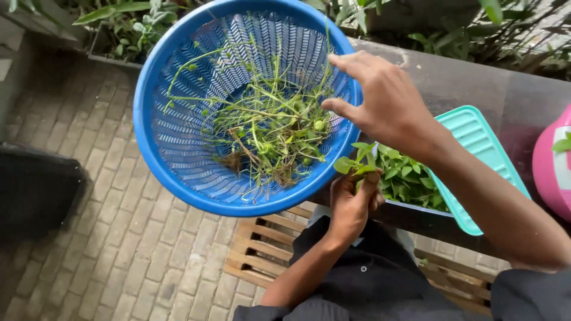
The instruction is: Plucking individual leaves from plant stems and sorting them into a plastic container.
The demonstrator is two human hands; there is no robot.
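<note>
The person sat low, on the edge of a wooden pallet [270, 249], and a big blue plastic colander [178, 160] was tilted in front of them, resting against the dark stone ledge [476, 77]. Inside it lay a loose heap of thin green stems [267, 128] with some brown roots and a few small leaves, mostly in the lower right part of the bowl.

The right hand [383, 104] was over the colander's right rim, with the fingers spread apart and nothing between them; the forefinger pointed to the left above the stems. The left hand [352, 205] was lower, just under the rim, and its fingers were closed on a small sprig of green leaves [357, 165] that stood up out of the fist.

Just beside the left hand, on the ledge, there was a turquoise tray [476, 139] holding a pile of picked leaves [407, 178]. A pink container [550, 163] stood at the far right edge. Under everything was a floor of brick paving [119, 249], and some plants [128, 27] grew behind the colander.
</note>
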